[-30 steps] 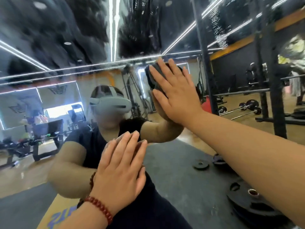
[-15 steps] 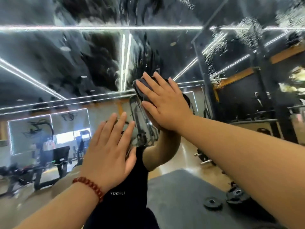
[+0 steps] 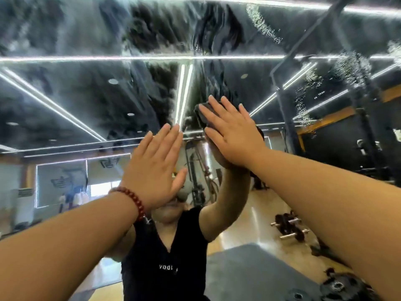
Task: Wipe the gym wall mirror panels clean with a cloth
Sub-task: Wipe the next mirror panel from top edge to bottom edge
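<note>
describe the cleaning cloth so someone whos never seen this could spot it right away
Start at the big wall mirror filling the view, then find the right hand laid flat against the glass, higher than the left hand. The cloth is the dark grey wad showing beyond its fingers. The left hand, with a red bead bracelet, has no cloth.

The cloth (image 3: 201,115) near the middle of the frame is dark grey, the bead bracelet (image 3: 132,198) at lower left is dark red, the shirt (image 3: 169,257) reflected at lower centre is black with small white letters, and white foam specks (image 3: 303,105) dot the mirror (image 3: 86,94) at upper right.
</note>
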Demonstrator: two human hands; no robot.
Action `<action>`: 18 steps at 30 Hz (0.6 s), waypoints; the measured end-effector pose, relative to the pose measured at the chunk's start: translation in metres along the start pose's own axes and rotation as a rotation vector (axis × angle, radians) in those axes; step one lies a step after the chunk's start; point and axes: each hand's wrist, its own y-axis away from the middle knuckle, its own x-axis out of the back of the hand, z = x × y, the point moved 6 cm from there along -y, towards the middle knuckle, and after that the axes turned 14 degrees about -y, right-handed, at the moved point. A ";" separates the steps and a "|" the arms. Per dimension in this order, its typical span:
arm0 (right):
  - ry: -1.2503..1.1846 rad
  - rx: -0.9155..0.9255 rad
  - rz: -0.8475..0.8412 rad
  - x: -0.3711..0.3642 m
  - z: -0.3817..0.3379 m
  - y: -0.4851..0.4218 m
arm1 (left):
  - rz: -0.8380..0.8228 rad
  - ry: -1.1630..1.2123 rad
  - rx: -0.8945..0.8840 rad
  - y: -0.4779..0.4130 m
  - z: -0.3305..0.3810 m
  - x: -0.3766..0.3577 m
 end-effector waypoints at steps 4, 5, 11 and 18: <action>0.005 -0.051 0.067 -0.010 -0.006 0.024 | 0.024 -0.009 0.007 0.005 0.000 -0.003; 0.036 0.045 0.041 -0.017 -0.015 0.035 | 0.031 -0.005 0.010 0.005 -0.001 -0.002; 0.091 0.235 -0.117 -0.006 -0.012 -0.006 | 0.036 0.022 0.044 0.007 -0.002 -0.003; 0.050 0.103 0.036 -0.020 -0.038 0.002 | 0.037 0.065 0.027 0.004 -0.021 0.001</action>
